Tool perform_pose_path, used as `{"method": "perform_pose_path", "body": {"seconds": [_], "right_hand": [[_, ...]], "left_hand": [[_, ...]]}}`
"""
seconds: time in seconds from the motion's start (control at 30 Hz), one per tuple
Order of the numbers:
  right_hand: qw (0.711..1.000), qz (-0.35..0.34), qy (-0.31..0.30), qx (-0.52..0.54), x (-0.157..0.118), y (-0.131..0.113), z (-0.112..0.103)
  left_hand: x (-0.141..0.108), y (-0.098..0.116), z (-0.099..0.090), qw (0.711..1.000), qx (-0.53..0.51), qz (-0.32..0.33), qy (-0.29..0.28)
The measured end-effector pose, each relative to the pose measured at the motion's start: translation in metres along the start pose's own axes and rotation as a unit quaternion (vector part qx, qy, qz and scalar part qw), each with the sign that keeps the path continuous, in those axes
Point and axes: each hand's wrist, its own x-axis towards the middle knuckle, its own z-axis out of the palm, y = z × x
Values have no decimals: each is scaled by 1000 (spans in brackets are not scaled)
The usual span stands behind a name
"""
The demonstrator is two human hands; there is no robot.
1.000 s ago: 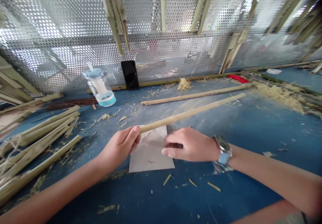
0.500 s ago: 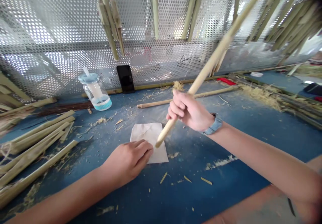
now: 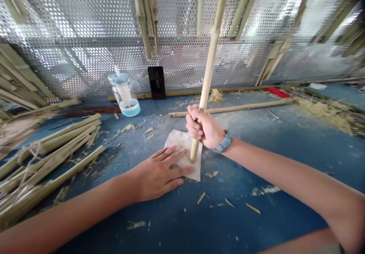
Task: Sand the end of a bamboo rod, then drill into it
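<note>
My right hand (image 3: pixel 203 126) is wrapped round a long pale bamboo stick (image 3: pixel 209 64) near its lower end. The stick stands almost upright, its rounded tip just over a sheet of white paper (image 3: pixel 178 138); whether the tip touches the paper I cannot tell. Flat on the left part of that sheet lies my left hand (image 3: pixel 162 172), fingers spread and pointing right. The paper rests on the blue tabletop (image 3: pixel 228 227). Behind my right hand, a second bamboo stick (image 3: pixel 248 106) lies across the table.
At left lie bundled bamboo pieces (image 3: pixel 57 151). A lidded clear bottle (image 3: pixel 125 96) and a black phone (image 3: pixel 156 83) stand before a perforated metal panel (image 3: pixel 94 52) with bamboo strips on it. Shavings (image 3: pixel 322 113) and a red item (image 3: pixel 277 92) are at right.
My left hand has gone from curled at the paper's edge to spread flat on it. The stick in my right hand has swung more upright. The view has shifted left.
</note>
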Motion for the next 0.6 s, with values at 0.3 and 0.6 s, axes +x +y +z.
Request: {"method": "perform_pose_path", "body": {"seconds": [0.3, 0.6], "right_hand": [[992, -19, -27, -120, -7, 17, 4], [955, -128, 11, -268, -12, 4, 1]], "left_hand": [[-3, -6, -2, 999, -34, 8, -3], [-3, 1, -6, 999, -23, 8, -20]]}}
